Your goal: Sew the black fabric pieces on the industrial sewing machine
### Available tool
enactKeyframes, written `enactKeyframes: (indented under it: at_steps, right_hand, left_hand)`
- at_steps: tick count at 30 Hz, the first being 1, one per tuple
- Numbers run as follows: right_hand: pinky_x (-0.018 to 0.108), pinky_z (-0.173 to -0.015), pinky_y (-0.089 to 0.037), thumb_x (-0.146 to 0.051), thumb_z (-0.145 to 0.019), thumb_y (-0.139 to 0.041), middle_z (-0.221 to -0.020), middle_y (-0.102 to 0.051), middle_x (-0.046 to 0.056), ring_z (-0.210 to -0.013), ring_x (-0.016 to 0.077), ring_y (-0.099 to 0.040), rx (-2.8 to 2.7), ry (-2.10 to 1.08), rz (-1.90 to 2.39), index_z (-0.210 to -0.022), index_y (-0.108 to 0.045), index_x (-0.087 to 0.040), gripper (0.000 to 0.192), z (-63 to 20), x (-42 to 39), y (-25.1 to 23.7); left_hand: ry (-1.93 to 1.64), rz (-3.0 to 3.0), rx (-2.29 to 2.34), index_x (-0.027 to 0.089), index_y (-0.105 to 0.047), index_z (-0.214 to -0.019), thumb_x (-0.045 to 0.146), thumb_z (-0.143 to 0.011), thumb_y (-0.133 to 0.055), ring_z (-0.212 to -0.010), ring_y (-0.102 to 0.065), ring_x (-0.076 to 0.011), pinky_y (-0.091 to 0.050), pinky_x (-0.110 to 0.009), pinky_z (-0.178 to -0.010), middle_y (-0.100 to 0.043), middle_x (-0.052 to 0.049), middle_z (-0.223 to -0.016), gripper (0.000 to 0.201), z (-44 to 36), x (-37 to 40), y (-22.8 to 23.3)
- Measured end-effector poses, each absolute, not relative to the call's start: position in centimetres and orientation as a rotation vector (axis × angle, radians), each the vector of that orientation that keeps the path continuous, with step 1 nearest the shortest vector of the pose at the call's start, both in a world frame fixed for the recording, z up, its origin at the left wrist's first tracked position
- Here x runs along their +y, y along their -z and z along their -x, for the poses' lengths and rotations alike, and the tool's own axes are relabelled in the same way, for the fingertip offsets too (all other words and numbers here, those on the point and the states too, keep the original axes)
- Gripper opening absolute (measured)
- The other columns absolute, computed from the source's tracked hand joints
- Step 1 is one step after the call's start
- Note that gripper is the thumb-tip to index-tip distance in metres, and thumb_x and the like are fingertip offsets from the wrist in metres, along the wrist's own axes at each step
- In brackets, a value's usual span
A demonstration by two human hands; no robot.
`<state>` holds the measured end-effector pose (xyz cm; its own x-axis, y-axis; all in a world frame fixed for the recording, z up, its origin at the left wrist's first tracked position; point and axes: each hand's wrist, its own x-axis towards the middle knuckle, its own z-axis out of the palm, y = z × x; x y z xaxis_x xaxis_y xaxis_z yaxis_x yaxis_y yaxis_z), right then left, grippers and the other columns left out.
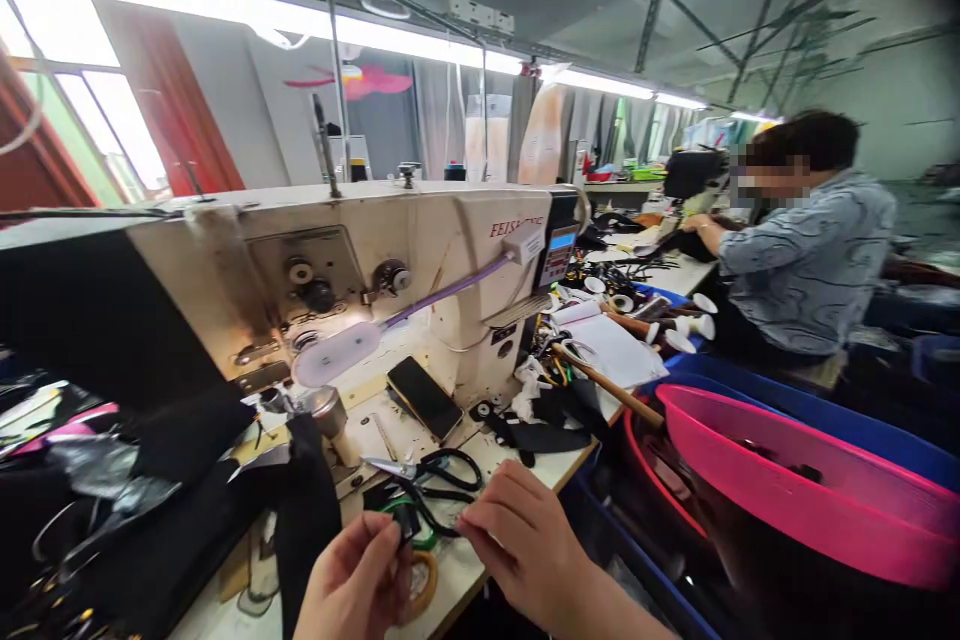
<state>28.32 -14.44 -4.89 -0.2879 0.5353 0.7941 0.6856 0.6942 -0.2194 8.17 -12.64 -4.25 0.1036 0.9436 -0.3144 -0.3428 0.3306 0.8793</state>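
My left hand [352,580] is closed in a pinch at the front edge of the sewing machine table. Between its thumb and finger is a small black piece [407,520], too small to name. To its right my right hand [529,540] has thumb and fingertips pressed together; what they hold, if anything, is hidden. Just behind both hands lie black-handled scissors [457,472], blades toward the left. A yellow tape roll [429,575] sits beside my left hand, partly covered by it. The white sewing machine [420,230] stands behind, its purple-armed lamp [341,352] lit.
A phone [425,398] lies under the machine arm. Black fabric [180,530] covers the left side. White paper [611,345] and thread spools [694,325] are at right, near a pink basin [810,490]. Another person [810,250] works at a farther table.
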Motion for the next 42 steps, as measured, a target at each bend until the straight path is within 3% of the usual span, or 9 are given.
enactKeyframes:
  at_steps: [4, 11, 14, 16, 19, 25, 31, 36, 42]
  right_hand:
    - [0.030, -0.069, -0.042, -0.005, -0.090, -0.055, -0.085, -0.060, 0.006, -0.077, 0.0173, -0.048, -2.034, 0.225, 0.852, -0.111, -0.057, -0.019, 0.025, -26.3, -13.6, 4.8]
    - [0.032, -0.076, -0.048, -0.011, -0.095, -0.052, -0.093, -0.065, 0.005, -0.085, 0.0174, -0.057, -2.024, -0.103, 0.617, -0.103, -0.060, -0.023, 0.016, -25.7, -10.6, 4.3]
    - [0.031, -0.074, -0.053, -0.026, -0.098, -0.054, -0.096, -0.067, 0.007, -0.084, 0.0170, -0.065, -1.640, -0.630, 0.735, -0.096, -0.057, -0.022, 0.006, -25.1, -9.7, 4.5]
    - [0.030, -0.068, -0.054, -0.047, -0.093, -0.062, -0.084, -0.067, 0.005, -0.072, 0.0164, -0.065, -1.387, -0.998, 0.852, -0.089, -0.056, -0.021, 0.027, -24.0, -9.1, 4.5]
    - [0.029, -0.063, -0.053, -0.061, -0.075, -0.076, -0.068, -0.064, 0.000, -0.062, 0.0156, -0.062, -1.243, -1.342, 0.911, -0.082, -0.056, -0.020, 0.046, -21.6, -8.4, 4.5]
    - [0.028, -0.056, -0.052, -0.053, -0.063, -0.088, -0.070, -0.067, 0.000, -0.056, 0.0158, -0.066, -1.092, -1.656, 0.763, -0.095, -0.060, -0.017, 0.056, -17.5, -7.8, 4.0]
    - [0.021, -0.048, -0.045, -0.047, -0.058, -0.091, -0.065, -0.067, 0.002, -0.053, 0.0119, -0.061, -1.117, -1.935, 0.792, -0.078, -0.059, -0.014, 0.049, -15.2, -7.7, 1.8]
    - [0.018, -0.049, -0.039, -0.041, -0.055, -0.092, -0.058, -0.060, -0.002, -0.049, 0.0061, -0.051, -1.136, -2.034, 0.839, -0.072, -0.064, -0.013, 0.044, -13.8, -8.0, 0.6]
    - [0.020, -0.051, -0.040, -0.039, -0.055, -0.087, -0.057, -0.061, -0.001, -0.048, 0.0068, -0.051, -1.128, -1.937, 0.944, -0.069, -0.064, -0.013, 0.037, -13.5, -8.8, 0.2]
  left_hand:
    - [-1.061, -0.690, 0.997, 0.016, -0.059, -0.070, 0.052, -0.056, -0.089, -0.043, -0.051, -0.0071, -0.038, -0.017, -0.041, -0.057, 0.004, -0.053, 0.049, -8.7, -12.7, 4.5]
    - [-0.999, -1.081, 1.131, 0.018, -0.058, -0.073, 0.062, -0.073, -0.072, -0.041, -0.044, -0.0081, -0.034, -0.021, -0.040, -0.055, 0.003, -0.056, 0.046, -5.7, -12.5, 3.4]
    - [-1.304, -1.677, 1.574, 0.020, -0.063, -0.095, 0.050, -0.080, -0.066, -0.076, -0.060, -0.0210, -0.052, -0.035, -0.072, -0.066, -0.005, -0.085, 0.033, -2.2, -10.3, 1.5]
    - [-1.224, -1.971, 1.711, 0.020, -0.062, -0.103, 0.046, -0.072, -0.072, -0.105, -0.058, -0.0314, -0.047, -0.049, -0.094, -0.065, -0.010, -0.108, 0.042, -0.6, -8.5, 0.5]
    - [-0.896, -2.190, 1.731, 0.018, -0.063, -0.103, 0.046, -0.063, -0.077, -0.115, -0.053, -0.0374, -0.041, -0.056, -0.102, -0.063, -0.013, -0.116, 0.051, 0.3, -6.8, -0.3]
    - [-0.742, -2.232, 1.548, 0.020, -0.065, -0.092, 0.031, -0.066, -0.074, -0.101, -0.056, -0.0305, -0.046, -0.043, -0.092, -0.066, -0.008, -0.101, 0.029, 1.5, -8.5, -1.8]
    - [-0.792, -1.873, 1.345, 0.021, -0.071, -0.094, 0.016, -0.062, -0.076, -0.089, -0.059, -0.0214, -0.046, -0.029, -0.082, -0.070, 0.000, -0.095, 0.032, 4.0, -10.8, -2.8]
    - [-0.835, -1.764, 1.457, 0.018, -0.070, -0.084, 0.019, -0.053, -0.085, -0.077, -0.056, -0.0179, -0.045, -0.026, -0.068, -0.066, 0.002, -0.082, 0.034, 4.3, -11.1, -2.0]
    - [-0.868, -1.805, 1.480, 0.019, -0.069, -0.083, 0.024, -0.053, -0.088, -0.087, -0.054, -0.0223, -0.042, -0.031, -0.078, -0.065, 0.000, -0.088, 0.035, 3.7, -11.4, -1.8]
